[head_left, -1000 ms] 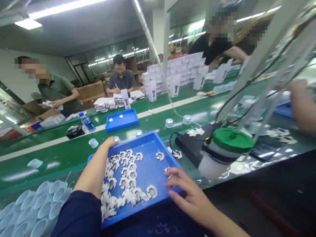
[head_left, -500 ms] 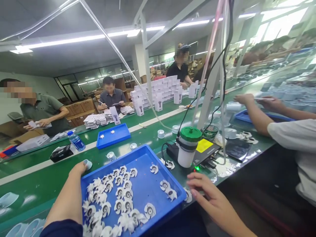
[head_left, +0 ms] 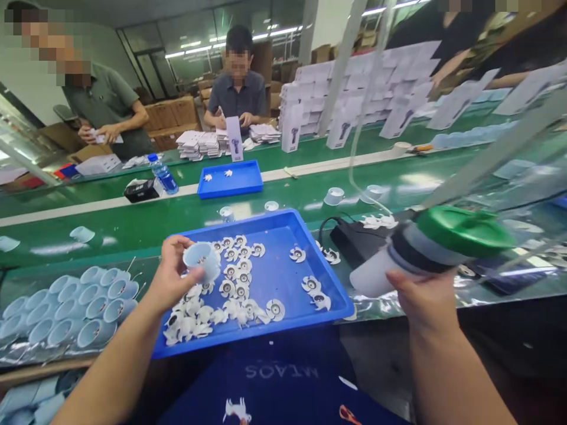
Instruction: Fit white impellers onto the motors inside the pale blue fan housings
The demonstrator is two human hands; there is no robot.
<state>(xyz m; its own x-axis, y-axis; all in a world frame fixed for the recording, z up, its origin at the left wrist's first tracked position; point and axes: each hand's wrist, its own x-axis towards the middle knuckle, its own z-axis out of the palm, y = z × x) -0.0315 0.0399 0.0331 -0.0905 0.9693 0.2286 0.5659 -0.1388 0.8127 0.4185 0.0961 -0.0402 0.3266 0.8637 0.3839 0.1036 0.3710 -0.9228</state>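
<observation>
Both hands hold something up above the green bench (head_left: 133, 242). The left hand (head_left: 170, 271) grips a clear plastic cup (head_left: 202, 261) in its fingers, over the far left part of a blue tray (head_left: 283, 260). The right hand (head_left: 425, 304) clasps a white canister (head_left: 376, 274) with a green lid (head_left: 465, 230) from below, the canister tilted nearly on its side just past the tray's right edge. White plastic fan wheels (head_left: 239, 289) lie spread across the tray, thickest toward its near left corner, and a few loose wheels (head_left: 331, 255) sit on the bench just beside its right edge. Clear cups (head_left: 75, 307) lie in rows on their sides along the bench's near left edge. A black box (head_left: 349, 245) sits behind the canister. A second blue tray (head_left: 230, 180) with two wheels stands farther along, near a water bottle (head_left: 163, 175).
</observation>
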